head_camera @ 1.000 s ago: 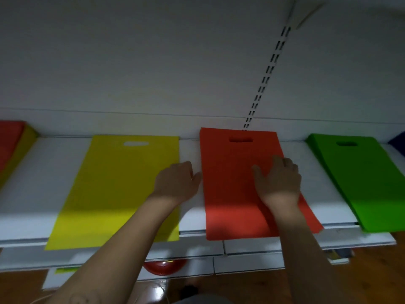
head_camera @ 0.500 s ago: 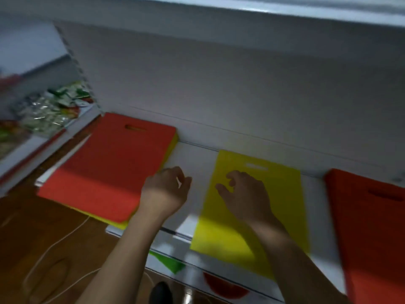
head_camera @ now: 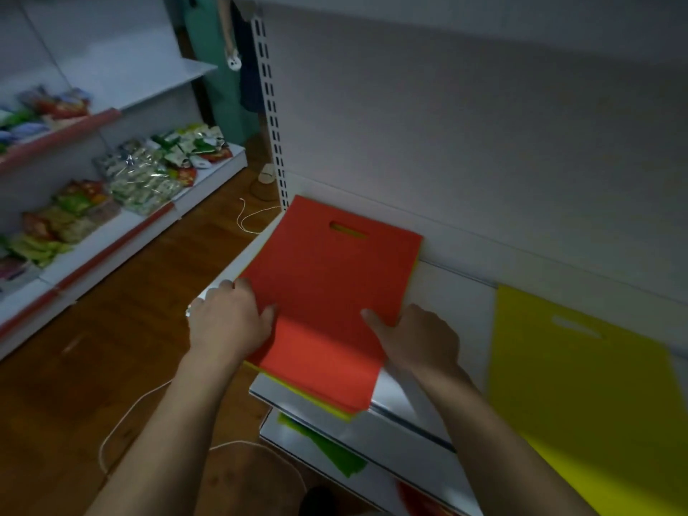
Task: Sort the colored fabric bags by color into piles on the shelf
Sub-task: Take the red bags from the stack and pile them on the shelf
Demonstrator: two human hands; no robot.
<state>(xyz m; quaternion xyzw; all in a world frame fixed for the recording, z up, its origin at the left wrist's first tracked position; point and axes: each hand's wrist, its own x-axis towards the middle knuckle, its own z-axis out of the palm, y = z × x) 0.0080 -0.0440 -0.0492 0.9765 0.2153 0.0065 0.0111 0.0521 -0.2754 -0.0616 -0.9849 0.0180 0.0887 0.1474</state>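
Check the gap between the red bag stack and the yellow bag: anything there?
Head view: only bare white shelf between the red bag stack and the yellow bag, plus the right hand at the stack's edge.

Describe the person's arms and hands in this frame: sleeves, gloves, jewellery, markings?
Both forearms are bare up to the frame edge, with no sleeves in view. Left hand and right hand wear no gloves; no rings, watch or markings are visible. Motion blur hides fine detail.
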